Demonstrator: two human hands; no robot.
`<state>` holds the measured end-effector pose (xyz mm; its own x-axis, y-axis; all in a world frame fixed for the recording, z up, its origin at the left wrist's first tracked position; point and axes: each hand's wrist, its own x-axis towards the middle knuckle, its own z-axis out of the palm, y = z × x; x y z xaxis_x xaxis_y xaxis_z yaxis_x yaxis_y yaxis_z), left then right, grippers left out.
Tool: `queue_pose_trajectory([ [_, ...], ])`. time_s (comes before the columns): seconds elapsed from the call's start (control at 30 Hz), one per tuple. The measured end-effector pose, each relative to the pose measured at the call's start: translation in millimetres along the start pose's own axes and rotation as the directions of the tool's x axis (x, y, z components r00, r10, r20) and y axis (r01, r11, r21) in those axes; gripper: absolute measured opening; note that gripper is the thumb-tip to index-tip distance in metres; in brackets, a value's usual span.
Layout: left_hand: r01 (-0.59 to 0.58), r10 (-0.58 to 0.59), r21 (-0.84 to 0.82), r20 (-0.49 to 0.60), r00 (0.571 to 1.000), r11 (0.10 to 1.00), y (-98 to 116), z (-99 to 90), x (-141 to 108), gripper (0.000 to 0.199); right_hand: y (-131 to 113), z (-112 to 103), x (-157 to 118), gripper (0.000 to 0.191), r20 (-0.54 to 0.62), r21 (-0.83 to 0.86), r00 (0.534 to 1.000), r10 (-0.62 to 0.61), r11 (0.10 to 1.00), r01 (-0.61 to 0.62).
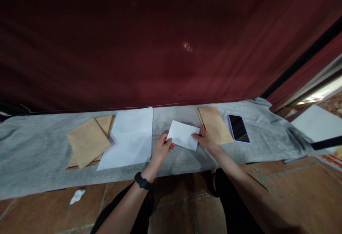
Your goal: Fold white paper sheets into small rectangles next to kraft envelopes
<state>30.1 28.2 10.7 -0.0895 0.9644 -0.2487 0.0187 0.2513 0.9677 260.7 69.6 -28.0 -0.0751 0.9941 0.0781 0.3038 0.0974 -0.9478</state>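
Observation:
Between my two hands is a folded sheet of white paper [183,134], held above the grey cloth. My left hand [161,146] pinches its left edge, thumb on top. On its right edge my right hand [205,138] grips it, with the thumb lying over the face. Just beyond my right hand lie brown envelopes [216,125], slightly fanned. Left of my left hand, large white sheets of paper [130,137] rest flat on the cloth. More brown envelopes [89,142] overlap in a loose pile at the left of those sheets.
A smartphone [239,128] with a purple edge lies right of the envelopes. The grey cloth [34,152] covers a long low surface. Behind it hangs a dark red curtain [165,55]. A crumpled white scrap [77,196] is on the tiled floor [88,212].

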Motion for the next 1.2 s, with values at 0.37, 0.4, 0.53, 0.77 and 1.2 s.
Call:
queue_pose_trajectory([
  [0.37, -0.131, 0.092, -0.284, -0.147, 0.985, 0.950, 18, -17.2, 11, 0.033, -37, -13, -7, 0.023, 0.094, -0.095, 0.878, -0.470, 0.873, 0.478],
  [0.4, -0.073, 0.025, -0.341, -0.144, 0.989, 0.937, 18, -19.9, 13, 0.035, -36, -14, -10, 0.027, 0.160, -0.173, 0.846, -0.509, 0.829, 0.532],
  [0.53, 0.161, -0.189, -0.410, -0.029, 0.982, 0.898, 12, -26.9, 20, 0.044, -33, -20, -21, 0.041, 0.408, -0.409, 0.747, -0.526, 0.626, 0.664],
  [0.77, -0.119, 0.124, 0.082, -0.063, 0.990, 0.990, -24, -9.3, 26, 0.050, -29, -31, -37, 0.044, 0.543, -0.569, 0.742, -0.394, 0.478, 0.670],
  [1.2, -0.341, 0.464, 0.655, -0.015, 0.886, 0.674, -20, 10.5, 14, 0.042, -33, -43, -38, 0.055, 0.508, -0.602, 0.834, -0.215, 0.604, 0.523],
])
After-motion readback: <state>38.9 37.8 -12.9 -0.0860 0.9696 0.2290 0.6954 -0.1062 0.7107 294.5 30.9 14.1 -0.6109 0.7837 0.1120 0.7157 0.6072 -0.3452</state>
